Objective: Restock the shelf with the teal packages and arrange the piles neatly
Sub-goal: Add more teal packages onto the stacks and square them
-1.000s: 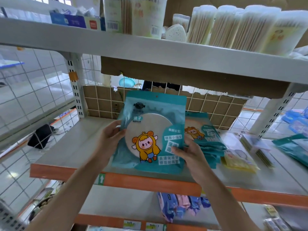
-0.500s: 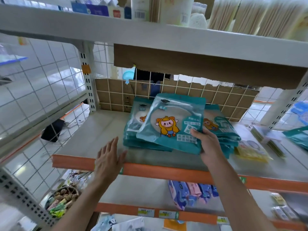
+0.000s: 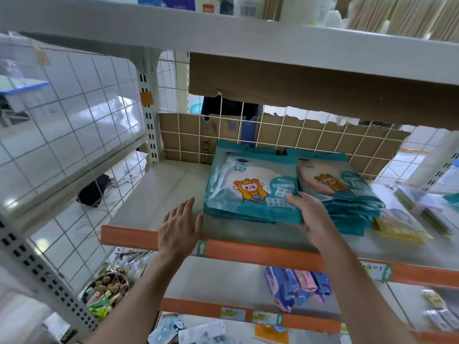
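The left pile [image 3: 250,192] and right pile [image 3: 340,194] of teal packages lie side by side on the shelf [image 3: 161,194], near its wire grid [image 3: 310,135]. Left hand [image 3: 180,224]: fingers straight and spread, holding nothing, just beside the left pile's front corner. Right hand [image 3: 311,214]: fingers straight, resting on that pile's front right corner.

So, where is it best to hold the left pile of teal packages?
Grip the left pile at its front corners, coming from the open front of the shelf: it lies flat, a wire grid stands behind it, and a second pile sits close on its right.
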